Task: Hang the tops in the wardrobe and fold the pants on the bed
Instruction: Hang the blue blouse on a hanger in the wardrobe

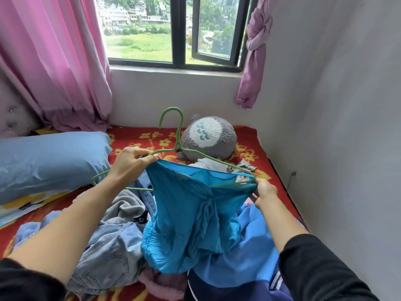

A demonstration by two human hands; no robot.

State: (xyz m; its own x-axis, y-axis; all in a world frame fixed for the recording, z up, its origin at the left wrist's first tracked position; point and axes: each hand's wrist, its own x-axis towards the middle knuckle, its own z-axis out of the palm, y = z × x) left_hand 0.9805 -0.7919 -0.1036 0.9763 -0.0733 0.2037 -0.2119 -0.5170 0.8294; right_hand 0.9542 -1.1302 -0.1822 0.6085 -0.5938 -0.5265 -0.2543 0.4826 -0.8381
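While both hands are raised above the bed [245,134], a bright blue top [191,211] hangs between them, partly threaded onto a green wire hanger [177,135].

Left hand [132,161]: fingers curled over the hanger's left arm, thumb and fingertips pinching the top's upper edge against the wire. The hanger's left end sticks out bare beyond this hand.

Right hand [263,192]: closed on the top's opposite edge, where the hanger's right end sits inside the opening.

The hanger's hook points up and away, tilted toward the window [178,29]. The top's pleated lower part droops onto the clothes heap below.

Heap on the bed, near side:
- pale jeans [108,253], crumpled, lower left
- grey garment [124,205], behind the jeans
- light blue cloth [249,255], under and right of the top
- dark navy piece with white stripes [240,290], at the bottom edge
- pink fuzzy item [160,283], partly buried

Red floral sheet covers the bed. Blue pillow [50,164] lies at left. Grey and white plush toy [208,135] sits at the far side near the wall, with a scrap of white and patterned fabric [245,165] just in front of it; what it is cannot be told. Pink curtain [54,61] hangs left of the window; a knotted mauve curtain [257,51] hangs right. Black sleeves show on both forearms.
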